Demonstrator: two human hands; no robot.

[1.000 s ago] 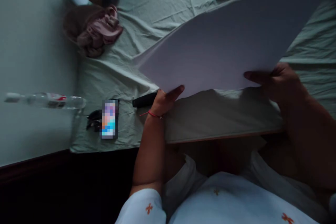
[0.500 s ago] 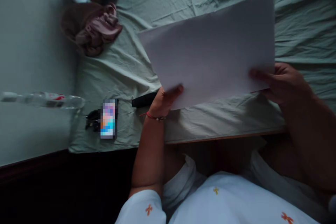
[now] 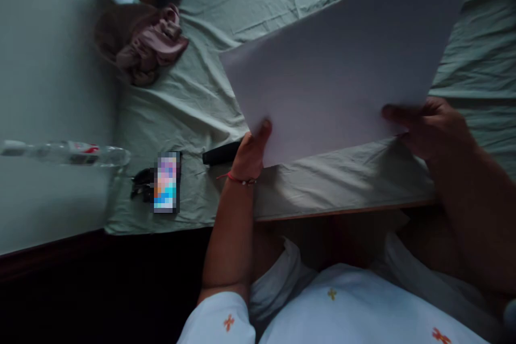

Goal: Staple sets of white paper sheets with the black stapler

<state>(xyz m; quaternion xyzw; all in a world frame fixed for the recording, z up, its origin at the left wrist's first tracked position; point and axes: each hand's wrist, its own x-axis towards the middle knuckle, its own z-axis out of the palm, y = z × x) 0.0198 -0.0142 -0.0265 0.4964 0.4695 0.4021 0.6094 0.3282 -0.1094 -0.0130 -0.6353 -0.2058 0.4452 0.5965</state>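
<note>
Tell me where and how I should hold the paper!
I'd take the paper near its two close corners, coming from the near side, thumbs on top. It's wide and thin, so one hold would probably let it flop; two holds, spread apart, should keep it steadier. The left hand and right hand are gripping it about there.
</note>
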